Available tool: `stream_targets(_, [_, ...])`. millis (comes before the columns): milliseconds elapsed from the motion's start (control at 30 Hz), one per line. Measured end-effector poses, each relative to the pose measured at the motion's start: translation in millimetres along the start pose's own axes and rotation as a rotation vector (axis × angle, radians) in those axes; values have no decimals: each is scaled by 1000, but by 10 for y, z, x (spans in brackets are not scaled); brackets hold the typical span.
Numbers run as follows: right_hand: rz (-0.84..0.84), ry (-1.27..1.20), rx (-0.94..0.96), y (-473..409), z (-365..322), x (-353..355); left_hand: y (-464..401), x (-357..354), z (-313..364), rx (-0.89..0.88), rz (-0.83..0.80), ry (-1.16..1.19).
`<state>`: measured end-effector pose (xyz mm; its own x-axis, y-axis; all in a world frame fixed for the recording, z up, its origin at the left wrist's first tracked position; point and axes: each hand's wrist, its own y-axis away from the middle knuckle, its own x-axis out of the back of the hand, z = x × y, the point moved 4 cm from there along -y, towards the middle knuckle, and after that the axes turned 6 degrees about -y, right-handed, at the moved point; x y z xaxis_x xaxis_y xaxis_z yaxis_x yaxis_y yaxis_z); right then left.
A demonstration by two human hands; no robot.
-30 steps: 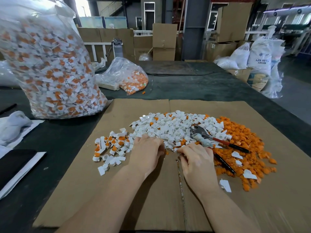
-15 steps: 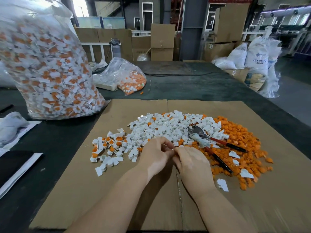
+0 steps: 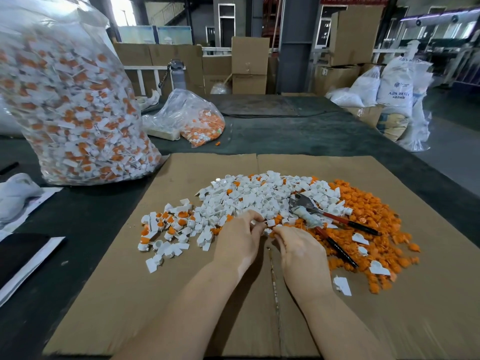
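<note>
Left hand (image 3: 237, 245) and right hand (image 3: 301, 252) meet fingertip to fingertip, fingers curled inward. Together they pinch one small white plastic piece (image 3: 268, 231) held just above the cardboard sheet (image 3: 181, 294). Whether an orange cap still sits on that piece cannot be told, because the fingers cover most of it.

Just beyond the fingertips lies the heap of white pieces (image 3: 254, 198), with a few orange bits scattered through it. To the right of the right hand spreads the heap of orange caps (image 3: 374, 216), mostly one colour but with several stray white pieces on top. A pair of pliers (image 3: 309, 216) lies just beyond the right hand, where the two heaps meet, its handles pointing away to the right. To the left of the left hand sits a cluster of unsorted pieces (image 3: 168, 229), white bodies with orange caps showing among them.

The job looks like pulling orange caps off white bodies and sorting them by colour. A good share appears done, going by the two heaps. Much remains, though: the cluster on the left, the smaller bag (image 3: 197, 118) far beyond the hands, and the large clear bag (image 3: 78, 113) far off to the left, packed with pieces in both colours.
</note>
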<state>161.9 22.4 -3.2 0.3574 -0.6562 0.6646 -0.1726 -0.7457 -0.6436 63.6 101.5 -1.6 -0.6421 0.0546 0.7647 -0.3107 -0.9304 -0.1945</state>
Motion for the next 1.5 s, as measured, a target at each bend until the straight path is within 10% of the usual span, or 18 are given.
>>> stream_targets(533, [114,-102,-123,-19,29,78,103,-71,-60,179,23,472])
stream_targets(1500, [70,-49,-43,-5,12,57,188,-109,-68,47,-23,458])
